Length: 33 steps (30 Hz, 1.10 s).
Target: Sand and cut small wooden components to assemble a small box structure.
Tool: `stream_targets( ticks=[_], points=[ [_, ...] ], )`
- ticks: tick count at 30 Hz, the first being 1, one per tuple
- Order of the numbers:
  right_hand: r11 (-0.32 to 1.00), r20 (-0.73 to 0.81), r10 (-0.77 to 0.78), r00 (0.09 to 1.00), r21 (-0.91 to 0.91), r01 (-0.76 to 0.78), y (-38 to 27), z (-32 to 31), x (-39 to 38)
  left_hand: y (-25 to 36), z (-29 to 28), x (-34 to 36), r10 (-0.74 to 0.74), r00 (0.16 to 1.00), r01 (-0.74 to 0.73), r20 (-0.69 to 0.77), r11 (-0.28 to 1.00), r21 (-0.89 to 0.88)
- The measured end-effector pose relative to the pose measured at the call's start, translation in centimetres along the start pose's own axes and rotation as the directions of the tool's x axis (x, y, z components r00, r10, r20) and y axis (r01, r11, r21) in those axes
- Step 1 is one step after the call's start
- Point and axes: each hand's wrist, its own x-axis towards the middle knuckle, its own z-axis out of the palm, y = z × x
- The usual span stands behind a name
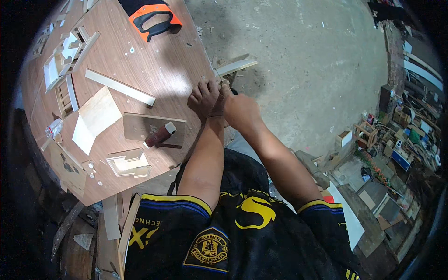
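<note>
At the right edge of the table, my left hand (205, 97) rests with its fingers spread and pressed down on the wood-grain top. Against it, just past the edge, my right hand (241, 111) is closed around something that its own fingers hide. A small dark rounded part (234, 91) shows beside its knuckles. Beyond both hands, a pale wood strip (238, 66) juts out past the table edge over the floor. Whether either hand touches this strip, I cannot tell.
On the table (163, 74) lie an orange-and-black saw handle (155, 21), a long wood strip (120, 87), a thin board (133, 127) under a dark red cylinder (159, 135), and a small wooden frame (128, 163). Scrap wood and clutter (396, 140) cover the floor's right side.
</note>
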Motion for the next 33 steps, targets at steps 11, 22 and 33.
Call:
stream_targets(
  ticks=[11, 22, 33],
  points=[
    [0.999, -0.003, -0.032, 0.999, 0.026, 0.033, 0.6, -0.4, -0.5, 0.3, -0.2, 0.0, -0.018, 1.000, 0.018, 0.008, 0.997, 0.078],
    [0.998, -0.062, -0.066, 0.996, -0.003, 0.066, 0.7, 0.4, -2.9, 0.0, 0.0, -0.4, -0.063, 0.997, 0.064, 0.053, 0.998, -0.009],
    [0.997, -0.111, -0.068, 0.991, 0.032, 0.072, 1.0, 0.4, -3.1, -0.5, 2.0, -1.2, -0.090, 0.989, 0.086, 0.116, 0.996, 0.038]
  ],
)
